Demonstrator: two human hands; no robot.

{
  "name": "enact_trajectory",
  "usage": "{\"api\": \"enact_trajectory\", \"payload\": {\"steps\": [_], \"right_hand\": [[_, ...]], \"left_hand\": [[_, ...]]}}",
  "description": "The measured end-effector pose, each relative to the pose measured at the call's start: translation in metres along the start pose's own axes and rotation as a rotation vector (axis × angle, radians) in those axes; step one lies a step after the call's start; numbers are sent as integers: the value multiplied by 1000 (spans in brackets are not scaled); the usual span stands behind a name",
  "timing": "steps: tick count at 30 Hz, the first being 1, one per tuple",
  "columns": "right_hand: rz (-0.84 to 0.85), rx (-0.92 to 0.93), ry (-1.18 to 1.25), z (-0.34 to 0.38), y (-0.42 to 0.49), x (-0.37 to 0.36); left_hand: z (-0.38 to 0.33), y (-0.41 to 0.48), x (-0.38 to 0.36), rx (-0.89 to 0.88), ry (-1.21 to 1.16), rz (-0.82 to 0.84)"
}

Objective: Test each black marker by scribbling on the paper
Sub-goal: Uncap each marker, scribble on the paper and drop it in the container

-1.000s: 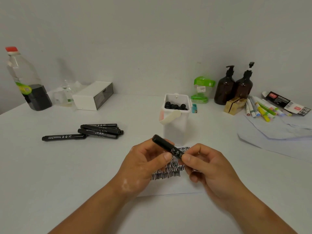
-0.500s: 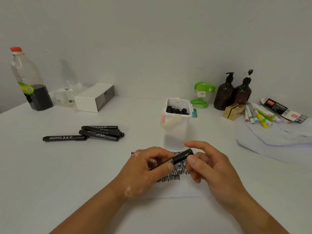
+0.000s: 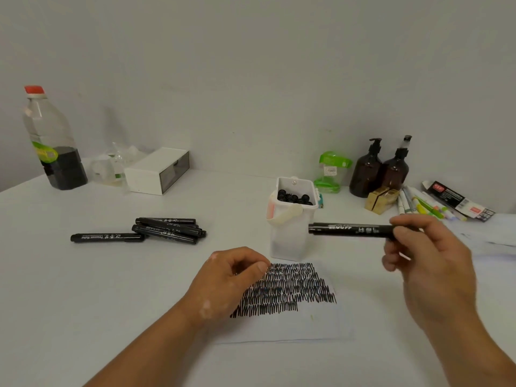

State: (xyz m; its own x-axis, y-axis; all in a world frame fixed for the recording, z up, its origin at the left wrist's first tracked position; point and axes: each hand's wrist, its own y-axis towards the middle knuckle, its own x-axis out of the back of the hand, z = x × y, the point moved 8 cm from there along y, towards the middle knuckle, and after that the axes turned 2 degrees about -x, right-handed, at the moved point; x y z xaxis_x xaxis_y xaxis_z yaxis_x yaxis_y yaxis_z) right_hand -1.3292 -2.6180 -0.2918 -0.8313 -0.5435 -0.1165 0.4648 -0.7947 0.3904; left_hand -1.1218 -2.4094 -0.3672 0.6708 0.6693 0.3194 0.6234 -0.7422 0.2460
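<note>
While the right hand (image 3: 427,263) hangs above the table (image 3: 83,303), its thumb and fingers pinch one end of a black marker (image 3: 351,229), which lies level in the air and points left; its free end shows in front of the tub's (image 3: 290,241) right edge. The left hand (image 3: 231,277) rests on the paper (image 3: 293,328) with its fingers curled in and the thumb against the forefinger. Whether it holds anything cannot be told.

The paper lies flat between the two hands, its upper part filled with rows of black scribble (image 3: 293,289), and the left hand covers the scribble's left edge. Just behind the paper stands the white tub, upright, with black marker ends (image 3: 293,196) showing in its mouth.

Well to the left lies a pile of markers (image 3: 167,229) and, touching the pile's left side, a single one (image 3: 107,237). Along the wall stand a bottle (image 3: 53,141), a white box (image 3: 156,171), two pump bottles (image 3: 379,171) and, far right, coloured pens (image 3: 424,205).
</note>
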Motion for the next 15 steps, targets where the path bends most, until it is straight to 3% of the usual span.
{"api": "enact_trajectory", "payload": {"steps": [2,7,11,15], "right_hand": [[-34,70,-64,34,16,-3],[89,297,-487,105,59,-57],[200,393,-874,111,90,-113],[312,388,-1075,86,112,-154]], "left_hand": [[4,2,5,19,-34,-53],[10,4,10,45,-49,-105],[14,6,12,68,-58,-122],[15,7,15,83,-81,-140]]}}
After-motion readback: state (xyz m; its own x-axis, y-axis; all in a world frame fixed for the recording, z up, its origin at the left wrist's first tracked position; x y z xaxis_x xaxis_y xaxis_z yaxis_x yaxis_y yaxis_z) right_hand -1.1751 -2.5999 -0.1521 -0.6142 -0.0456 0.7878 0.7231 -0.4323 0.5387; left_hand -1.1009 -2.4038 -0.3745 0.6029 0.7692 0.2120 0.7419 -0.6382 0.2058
